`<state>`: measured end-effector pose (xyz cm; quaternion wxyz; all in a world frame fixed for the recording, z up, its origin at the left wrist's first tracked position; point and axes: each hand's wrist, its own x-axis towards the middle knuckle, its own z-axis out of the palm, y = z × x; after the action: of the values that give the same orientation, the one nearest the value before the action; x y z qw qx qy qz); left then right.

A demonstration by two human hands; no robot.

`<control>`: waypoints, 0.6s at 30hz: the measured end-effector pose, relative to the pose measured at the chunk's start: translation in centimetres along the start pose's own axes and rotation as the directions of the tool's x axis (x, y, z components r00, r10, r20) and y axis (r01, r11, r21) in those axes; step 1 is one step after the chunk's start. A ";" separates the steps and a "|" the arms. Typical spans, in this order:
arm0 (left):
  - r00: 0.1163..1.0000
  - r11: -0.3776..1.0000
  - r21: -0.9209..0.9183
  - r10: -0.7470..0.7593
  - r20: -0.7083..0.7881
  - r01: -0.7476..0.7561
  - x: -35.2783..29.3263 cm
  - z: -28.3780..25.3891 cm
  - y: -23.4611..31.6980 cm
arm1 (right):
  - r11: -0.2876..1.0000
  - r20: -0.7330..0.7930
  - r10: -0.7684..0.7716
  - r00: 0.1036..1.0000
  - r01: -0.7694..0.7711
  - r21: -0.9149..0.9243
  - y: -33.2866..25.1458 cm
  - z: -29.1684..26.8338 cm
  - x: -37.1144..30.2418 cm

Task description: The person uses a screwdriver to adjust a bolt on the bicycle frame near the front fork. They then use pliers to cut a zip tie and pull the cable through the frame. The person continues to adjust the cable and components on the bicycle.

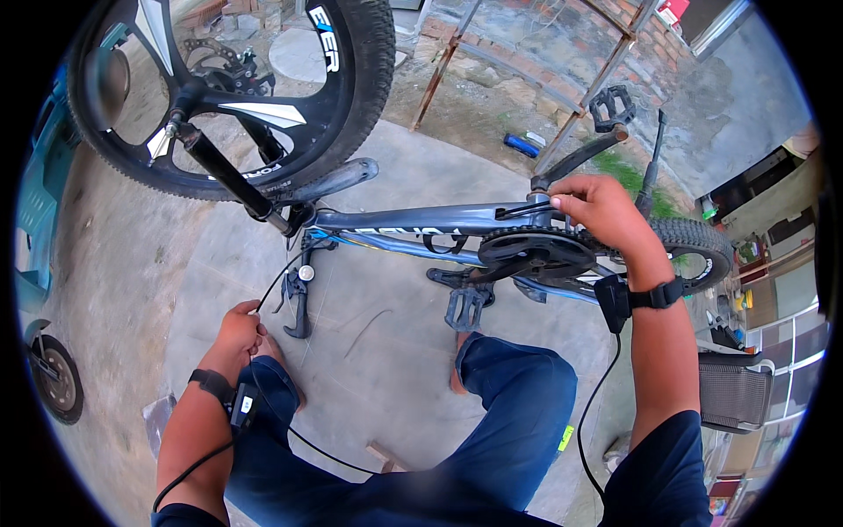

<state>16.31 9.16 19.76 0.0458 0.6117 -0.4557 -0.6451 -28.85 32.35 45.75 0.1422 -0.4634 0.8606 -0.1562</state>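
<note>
Upside-down bike getting some hands-on attention out in the yard.

The dark blue-grey bicycle [413,220] sits flipped over on the concrete ground [395,351], right in front of the person's knees, front wheel [237,88] with its chunky black spokes up at the top left and the knobby rear tyre [702,241] off to the right. The right hand [601,211] is closed around the frame just above the black chainring [536,250], next to the crank arm [575,158] and pedal [612,107]. The left hand [239,329] is pinched shut on a thin black cable [277,285] running up toward the handlebar, near a brake lever [299,303]. Floor's grey concrete, a bit dusty, with dirt, a rusty metal frame [527,53] and a brick wall [650,44] further back; a teal vehicle [39,202] is at the left edge and a mesh chair [733,391] at the right.
</note>
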 end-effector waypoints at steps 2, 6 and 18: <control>1.000 1.000 -0.007 -0.007 0.000 0.007 0.0 0.0 0.1 | 1.000 0.020 -0.014 1.000 0.014 0.005 0.1 0.2 0.5; 1.000 1.000 0.020 -0.015 0.000 0.015 -0.2 0.3 0.4 | 0.987 0.015 -0.109 0.994 0.110 -0.121 0.0 0.1 0.6; 1.000 1.000 0.010 0.001 0.011 -0.001 0.5 0.9 0.1 | 0.987 0.017 -0.042 0.999 0.044 -0.154 -0.4 -0.2 0.7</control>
<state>15.38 9.22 19.31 0.0405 0.6082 -0.4592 -0.6462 -29.00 31.55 46.01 0.1084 -0.4924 0.8590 -0.0890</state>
